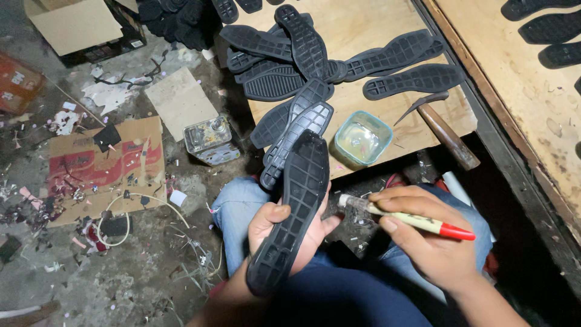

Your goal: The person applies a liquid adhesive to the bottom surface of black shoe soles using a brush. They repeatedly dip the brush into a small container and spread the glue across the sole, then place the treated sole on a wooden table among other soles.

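My left hand (284,233) holds a black rubber shoe sole (293,206), tread side up, over my lap. My right hand (423,236) grips a small brush (411,219) with a cream handle and red end; its bristle tip points at the sole's edge, close to it. On the low wooden board (363,24) ahead lie several more black soles (302,66), fanned in a pile. A small square container of clear glue (362,138) stands at the board's near edge.
A hammer (445,130) lies on the board to the right of the container. A metal can (209,140) stands on the dirty floor beside the board. Cardboard pieces (103,166) and scraps litter the floor at left. More soles (548,27) rest on a second board at right.
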